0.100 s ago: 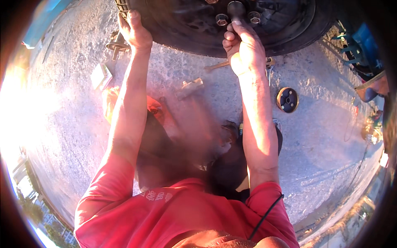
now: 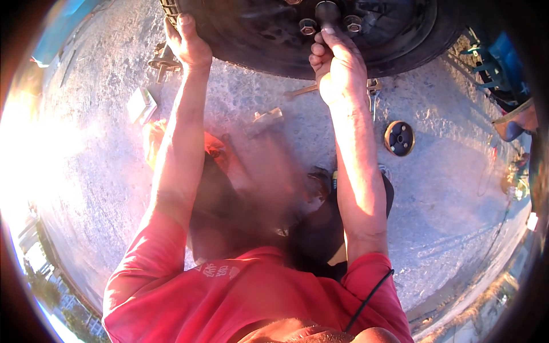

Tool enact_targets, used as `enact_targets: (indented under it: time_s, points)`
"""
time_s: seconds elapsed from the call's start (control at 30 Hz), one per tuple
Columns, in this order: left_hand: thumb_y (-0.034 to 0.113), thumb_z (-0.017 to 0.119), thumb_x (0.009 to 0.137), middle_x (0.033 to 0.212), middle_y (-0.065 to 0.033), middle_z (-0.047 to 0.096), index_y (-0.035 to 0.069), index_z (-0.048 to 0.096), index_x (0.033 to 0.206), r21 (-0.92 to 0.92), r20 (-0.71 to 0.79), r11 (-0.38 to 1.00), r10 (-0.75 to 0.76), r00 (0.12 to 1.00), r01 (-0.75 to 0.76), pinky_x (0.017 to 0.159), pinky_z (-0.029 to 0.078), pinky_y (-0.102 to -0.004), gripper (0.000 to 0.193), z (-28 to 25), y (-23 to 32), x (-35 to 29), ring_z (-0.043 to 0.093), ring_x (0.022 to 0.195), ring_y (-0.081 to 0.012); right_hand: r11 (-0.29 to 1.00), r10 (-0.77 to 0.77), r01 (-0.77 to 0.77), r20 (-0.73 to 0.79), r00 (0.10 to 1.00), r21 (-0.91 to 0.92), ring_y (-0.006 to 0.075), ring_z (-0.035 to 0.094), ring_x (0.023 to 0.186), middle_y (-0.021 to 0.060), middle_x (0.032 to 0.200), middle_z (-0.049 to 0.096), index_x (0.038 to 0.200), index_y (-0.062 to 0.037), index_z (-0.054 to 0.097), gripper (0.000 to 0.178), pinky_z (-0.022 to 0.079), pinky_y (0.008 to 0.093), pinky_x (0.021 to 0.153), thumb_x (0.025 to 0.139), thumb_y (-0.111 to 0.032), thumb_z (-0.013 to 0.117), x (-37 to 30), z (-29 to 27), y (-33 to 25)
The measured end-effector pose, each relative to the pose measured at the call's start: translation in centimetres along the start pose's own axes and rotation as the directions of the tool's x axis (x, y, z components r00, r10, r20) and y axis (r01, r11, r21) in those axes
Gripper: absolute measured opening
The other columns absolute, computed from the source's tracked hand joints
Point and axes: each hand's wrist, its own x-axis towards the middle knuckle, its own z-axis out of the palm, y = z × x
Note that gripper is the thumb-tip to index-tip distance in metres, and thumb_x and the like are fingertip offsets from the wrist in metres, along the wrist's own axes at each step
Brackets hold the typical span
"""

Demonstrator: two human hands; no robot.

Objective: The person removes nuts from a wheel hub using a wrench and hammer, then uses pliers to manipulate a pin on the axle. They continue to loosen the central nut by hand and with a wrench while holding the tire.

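A black wheel with its tyre (image 2: 251,54) stands at the top of the view, its upper part cut off by the edge. My left hand (image 2: 191,48) grips the tyre's left side, thumb on the near face and fingers around the tread. At the wheel's middle, between two hex bolts (image 2: 307,26), sits a dark round piece (image 2: 327,10). My right hand (image 2: 341,71) is closed just below it, fingers curled and the thumb tip against its lower edge. Whether something small is pinched there is hidden.
On the concrete lie a round dark flanged part (image 2: 399,138), a wrench (image 2: 302,90), a pale block (image 2: 266,121), a small white box (image 2: 141,106) and a metal part (image 2: 164,63). An orange-red bag (image 2: 214,147) is by my left leg. Blue machinery (image 2: 503,68) stands at right.
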Motion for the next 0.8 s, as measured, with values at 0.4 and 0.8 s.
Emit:
enact_targets:
  time_s: [0.4,0.8]
  points:
    - [0.048,0.051,0.097,0.112,-0.0108,0.064,-0.002,0.061,0.122,-0.050,-0.033,0.999,0.011,0.999,-0.013,0.089,0.045,-0.0350,0.057,0.5,0.5,-0.1,0.057,0.099,-0.0211,0.995,-0.072,0.067,-0.065,0.995,-0.076,0.0135,0.064,0.073,0.0048,0.088,0.068,0.103,-0.0048,0.067,0.010,0.050,0.0272,0.062,0.094,-0.009,0.071,-0.3,0.7,0.3]
    - [0.049,0.048,0.097,0.101,-0.0107,0.062,0.000,0.063,0.109,0.043,-0.039,0.998,0.038,0.999,-0.036,0.086,0.045,-0.0366,0.053,0.2,0.3,0.1,0.055,0.092,-0.0227,0.959,-0.273,0.267,-0.053,0.961,-0.090,0.0140,0.068,0.079,0.0073,0.091,0.074,0.104,-0.0041,0.066,0.013,0.050,0.0268,0.069,0.094,-0.009,0.071,-0.2,1.1,1.7]
